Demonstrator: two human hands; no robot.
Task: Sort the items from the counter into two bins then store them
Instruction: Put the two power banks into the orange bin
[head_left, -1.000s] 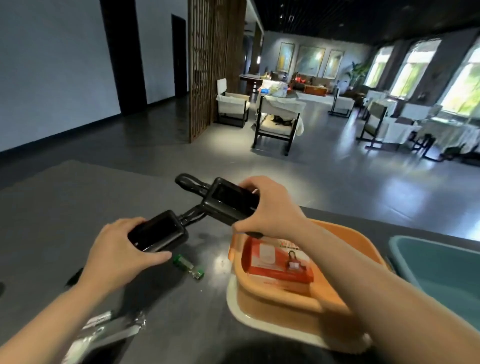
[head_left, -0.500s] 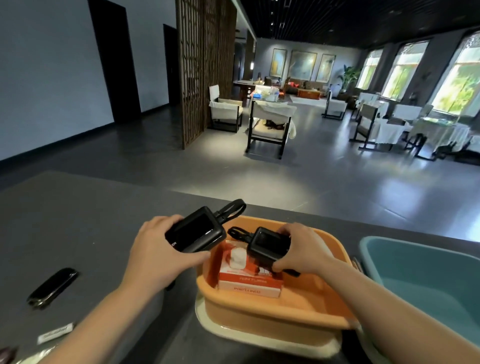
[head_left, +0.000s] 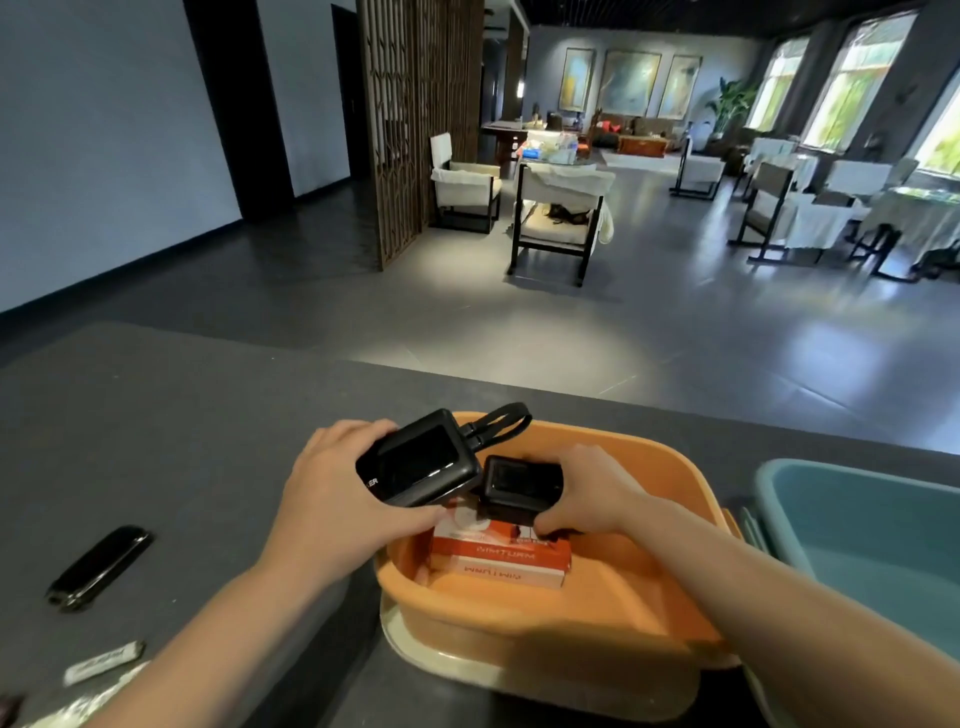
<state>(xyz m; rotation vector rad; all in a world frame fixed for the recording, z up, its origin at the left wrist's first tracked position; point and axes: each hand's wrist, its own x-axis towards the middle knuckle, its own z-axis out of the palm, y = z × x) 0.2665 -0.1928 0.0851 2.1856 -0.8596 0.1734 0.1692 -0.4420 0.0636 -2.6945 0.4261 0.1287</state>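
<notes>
An orange bin (head_left: 613, 618) stands on the dark counter (head_left: 171, 447) in front of me, with a red and white box (head_left: 501, 558) lying inside it. My left hand (head_left: 337, 499) grips a large black power bank (head_left: 418, 470) with a strap loop over the bin's left rim. My right hand (head_left: 587, 493) holds a smaller black power bank (head_left: 519, 486) inside the bin, just above the box. A teal bin (head_left: 872, 535) stands to the right of the orange one.
On the counter at left lie a slim black device (head_left: 98, 566) and a small white packet (head_left: 104, 662). A cream lid or tray (head_left: 441, 654) sits under the orange bin. Beyond the counter's far edge the floor stretches away to chairs and tables.
Both hands carried the two black power banks from the counter's middle to the orange bin. The right one has sunk lower into the bin; the left one moved over the rim.
</notes>
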